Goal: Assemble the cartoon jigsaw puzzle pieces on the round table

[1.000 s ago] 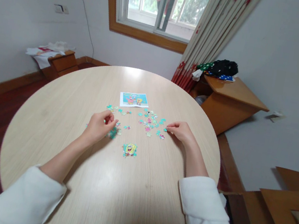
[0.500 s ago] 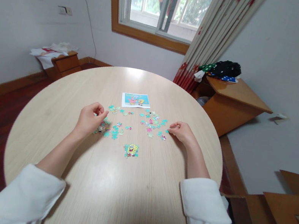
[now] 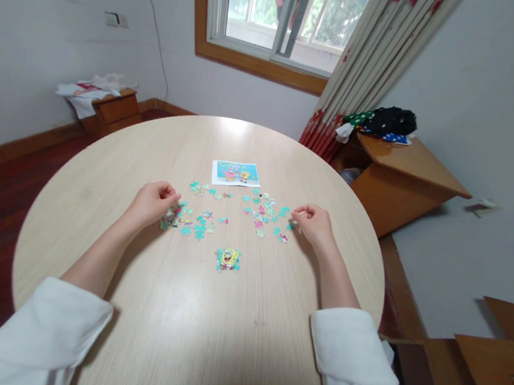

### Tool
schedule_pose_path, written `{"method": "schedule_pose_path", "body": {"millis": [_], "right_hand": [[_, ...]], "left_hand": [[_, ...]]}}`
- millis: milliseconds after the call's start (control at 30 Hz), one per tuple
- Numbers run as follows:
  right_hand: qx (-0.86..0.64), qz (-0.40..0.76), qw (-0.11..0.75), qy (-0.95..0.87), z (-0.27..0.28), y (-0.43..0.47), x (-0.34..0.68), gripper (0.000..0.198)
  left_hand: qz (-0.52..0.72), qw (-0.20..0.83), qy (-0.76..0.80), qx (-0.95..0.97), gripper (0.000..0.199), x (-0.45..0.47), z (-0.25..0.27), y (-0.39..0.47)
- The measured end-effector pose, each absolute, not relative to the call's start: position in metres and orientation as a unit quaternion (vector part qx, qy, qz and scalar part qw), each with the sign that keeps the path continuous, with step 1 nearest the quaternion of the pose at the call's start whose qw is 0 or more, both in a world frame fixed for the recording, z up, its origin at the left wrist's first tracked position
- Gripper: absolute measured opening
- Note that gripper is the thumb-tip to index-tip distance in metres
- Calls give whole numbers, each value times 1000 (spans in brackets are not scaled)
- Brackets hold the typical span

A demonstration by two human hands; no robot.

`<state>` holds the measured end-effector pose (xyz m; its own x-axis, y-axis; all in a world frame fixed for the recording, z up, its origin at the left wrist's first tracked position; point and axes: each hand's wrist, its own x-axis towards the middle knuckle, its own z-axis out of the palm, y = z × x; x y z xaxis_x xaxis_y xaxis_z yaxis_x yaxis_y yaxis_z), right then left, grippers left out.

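My left hand (image 3: 156,202) hovers at the left cluster of loose jigsaw pieces (image 3: 200,228), thumb and curled fingers closed together. Whatever sits between them, if anything, is hidden. At the outer edge of the right cluster of jigsaw pieces (image 3: 259,224), my right hand (image 3: 314,222) is closed in a pinch; its content is too small to make out. A teal piece (image 3: 290,226) lies just below those fingertips. Nearer to me, between both forearms, rests a small joined block of pieces (image 3: 228,259) showing a yellow cartoon face.
A printed reference picture (image 3: 237,174) lies behind the pieces on the round wooden table (image 3: 208,356). Beyond the table stand a small cabinet (image 3: 117,109) with papers at left and a wooden cabinet (image 3: 387,189) with cloths at right.
My left hand has drawn back slightly left and its fingers have closed more, uncovering some pieces. The right fingers have curled in and shifted slightly up. The whole view has shifted a little.
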<state>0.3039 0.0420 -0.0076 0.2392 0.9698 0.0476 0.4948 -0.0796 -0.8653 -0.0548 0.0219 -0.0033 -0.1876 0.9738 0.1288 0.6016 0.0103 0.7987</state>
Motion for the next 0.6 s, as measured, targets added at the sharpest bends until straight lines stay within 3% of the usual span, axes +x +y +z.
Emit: {"method": "schedule_pose_path", "body": {"millis": [133,433,533,600], "right_hand": [[-674,243,432,-548,-6,42,300,16],[-658,221,401,-598,-8,40,292,20],[-623,294,394,-608,3,32,284,27],[-571,407,354,-619,14,23,279,34]], "left_hand": [[376,217,678,593,16,-55,-4,22],[375,179,681,603,15,-50,-1,20],[397,203,676,587,13,-47,2,19],[422,272,662,556,12,-44,7,16]]}}
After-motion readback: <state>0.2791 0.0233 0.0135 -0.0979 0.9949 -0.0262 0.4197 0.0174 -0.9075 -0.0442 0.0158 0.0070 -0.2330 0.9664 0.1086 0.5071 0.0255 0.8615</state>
